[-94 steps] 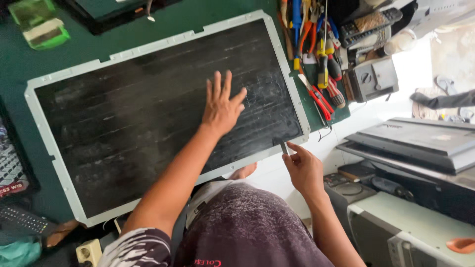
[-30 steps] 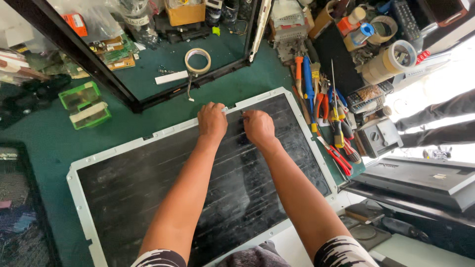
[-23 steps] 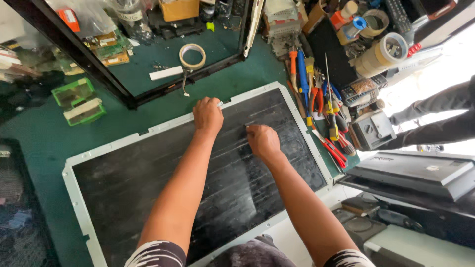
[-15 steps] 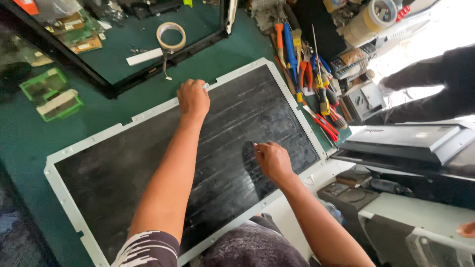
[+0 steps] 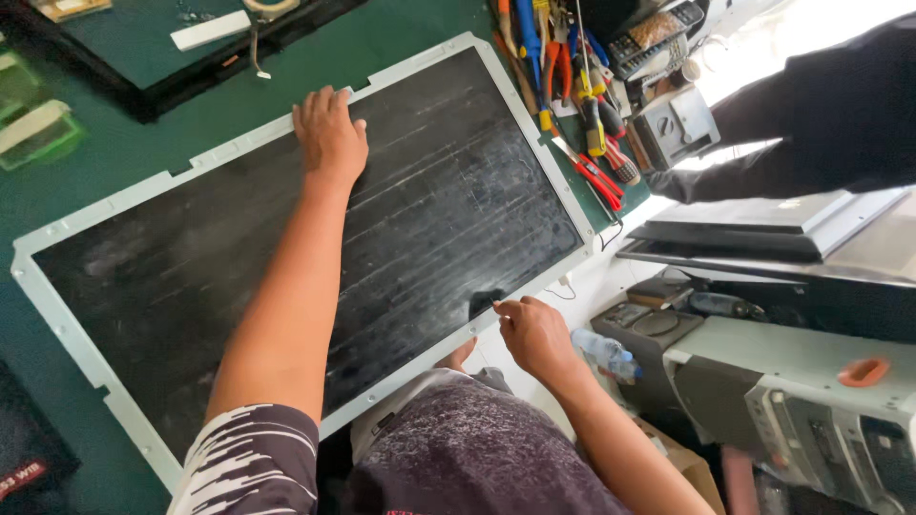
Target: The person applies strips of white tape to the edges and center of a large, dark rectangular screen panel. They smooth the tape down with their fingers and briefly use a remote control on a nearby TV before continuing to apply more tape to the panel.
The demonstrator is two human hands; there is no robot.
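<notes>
Dark panel (image 5: 286,248) in a white frame, flat and slantwise on the green bench (image 5: 143,153). Left hand (image 5: 330,138) spread palm-down at the far edge, gripping nothing, likely steadying. Right hand (image 5: 534,334) at the near edge, fingers pinched on something small; cannot tell what. 1 row of tools (image 5: 572,105) just beyond the far corner.

Left arm stretched forward, nearly straight, short striped sleeve at the shoulder. Left hand (image 5: 330,136) palm down, fingers together and slightly curled, pressing flat. Right arm bent at the elbow, held close to the body. Right hand (image 5: 534,333) loosely fisted, thumb and forefinger pinched together at the tip.
</notes>
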